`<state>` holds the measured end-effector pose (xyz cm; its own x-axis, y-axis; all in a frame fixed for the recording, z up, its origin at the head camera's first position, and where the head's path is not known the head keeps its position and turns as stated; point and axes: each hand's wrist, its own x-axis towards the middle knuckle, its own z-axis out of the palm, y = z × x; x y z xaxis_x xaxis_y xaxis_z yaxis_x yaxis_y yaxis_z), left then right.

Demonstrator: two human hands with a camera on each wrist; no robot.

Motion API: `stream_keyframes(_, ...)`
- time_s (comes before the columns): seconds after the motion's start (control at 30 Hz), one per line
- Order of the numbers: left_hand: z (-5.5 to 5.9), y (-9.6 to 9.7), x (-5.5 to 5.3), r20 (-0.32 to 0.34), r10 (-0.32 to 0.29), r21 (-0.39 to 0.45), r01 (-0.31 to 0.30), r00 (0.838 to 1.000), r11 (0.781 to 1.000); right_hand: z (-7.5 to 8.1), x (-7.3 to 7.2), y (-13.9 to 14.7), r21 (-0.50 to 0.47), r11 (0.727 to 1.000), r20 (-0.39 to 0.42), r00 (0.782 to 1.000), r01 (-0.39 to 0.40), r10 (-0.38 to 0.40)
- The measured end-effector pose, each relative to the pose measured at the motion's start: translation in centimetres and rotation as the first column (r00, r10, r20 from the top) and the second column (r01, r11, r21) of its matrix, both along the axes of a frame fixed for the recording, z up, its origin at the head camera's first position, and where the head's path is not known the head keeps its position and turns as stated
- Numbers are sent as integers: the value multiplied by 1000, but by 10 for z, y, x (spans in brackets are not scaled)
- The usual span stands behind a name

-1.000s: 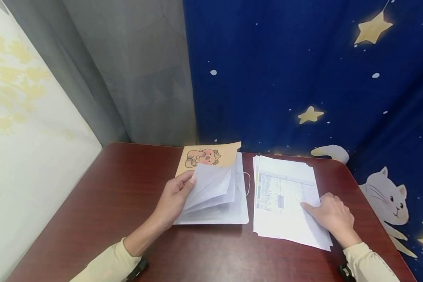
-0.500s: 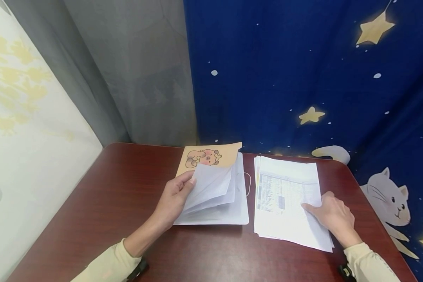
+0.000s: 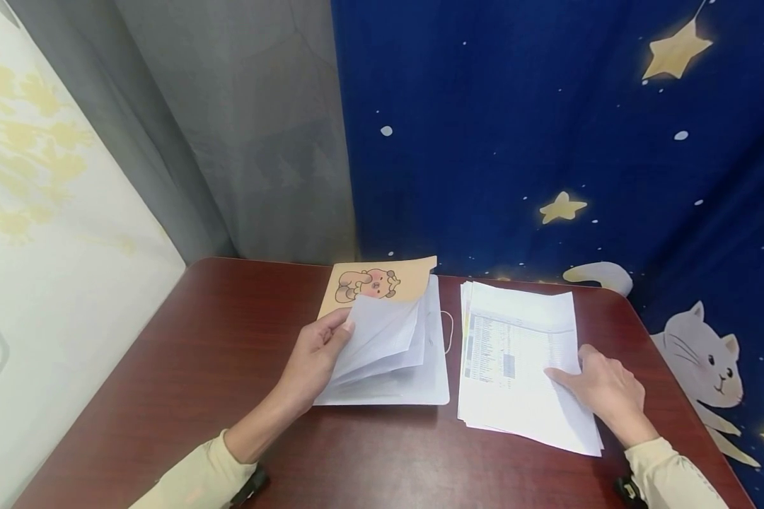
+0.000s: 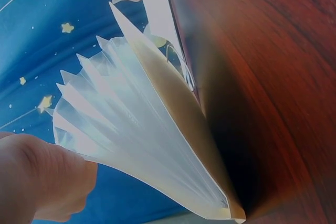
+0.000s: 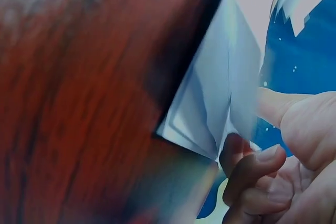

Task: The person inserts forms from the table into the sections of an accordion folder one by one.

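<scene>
An expanding file folder [image 3: 414,279], tan with a cartoon bear on its cover, lies in the middle of the table. My left hand [image 3: 315,353] grips its near-left side and holds the folder spread. In the left wrist view the pleated translucent pockets [image 4: 121,124] fan out beside my left hand [image 4: 47,177]. To the right lies a stack of printed papers [image 3: 522,339], its sheets slightly uneven. My right hand [image 3: 608,389] pinches its right edge, thumb on top. The right wrist view shows the bent sheets [image 5: 226,72] between thumb and curled fingers.
The dark red wooden table [image 3: 229,325] reaches back to a grey curtain [image 3: 280,141] and a blue starry curtain [image 3: 458,141]. A white wall [image 3: 57,247] stands at the left. A thin white elastic loop [image 3: 449,332] sticks out from the folder's right side.
The top sheet's upper right corner has shifted a little to the right. My right hand has moved slightly right, while the left hand and the folder stay put.
</scene>
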<state>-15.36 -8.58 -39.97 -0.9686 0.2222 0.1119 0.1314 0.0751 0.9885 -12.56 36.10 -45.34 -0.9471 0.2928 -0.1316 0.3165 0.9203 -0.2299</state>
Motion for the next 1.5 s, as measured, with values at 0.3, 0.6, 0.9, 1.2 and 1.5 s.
stream_keyframes(0.3, 0, 1, -1, 4, 1, 5, -1, 1000, 1000, -2, 4, 3, -10, 999, -34, 998, -52, 52)
stream_keyframes(0.6, 0, 1, 0, 6, -5, 9, 5, 1000, 1000, -2, 1, 9, -298, 951, -67, 995, -86, 69)
stream_keyframes(0.9, 0, 0, 0, 12, 0, 3, 0, 1000, 1000, 6, 1, 8, -701, 712, -12, 999, 29, -52)
stream_keyframes(1.2, 1, 0, 0, 8, 11, -12, -11, 1000, 1000, 16, 4, 6, -789, 614, -31, 995, 31, -91)
stream_keyframes(1.5, 2, 0, 0, -2, 10, -10, -10, 1000, 1000, 29, 7, 7, -837, 547, -50, 994, 8, -92)
